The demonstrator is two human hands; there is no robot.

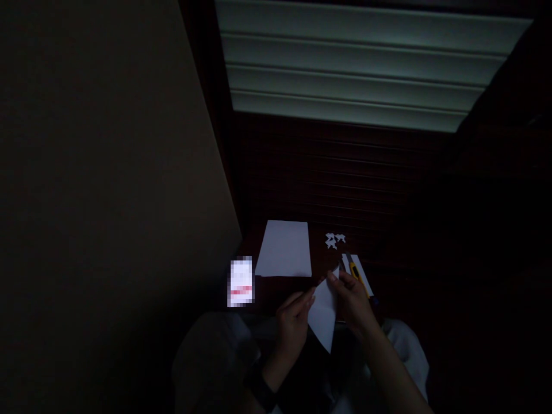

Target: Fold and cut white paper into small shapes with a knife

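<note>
In a very dim room, both my hands hold a white folded sheet of paper (324,310) over my lap. My left hand (293,325) pinches its left edge with closed fingers. My right hand (351,299) grips its upper right edge, fingers curled. A dark band sits on my left wrist. Just beyond the hands a yellow-handled cutter (354,270) lies on the dark table (388,253).
A flat white sheet (284,248) lies on the table ahead. Small white folded paper pieces (334,239) lie to its right. A narrow white strip (361,275) lies by the cutter. A bright blurred card (240,282) stands at the left. A wall fills the left; slatted blinds (357,69) hang above.
</note>
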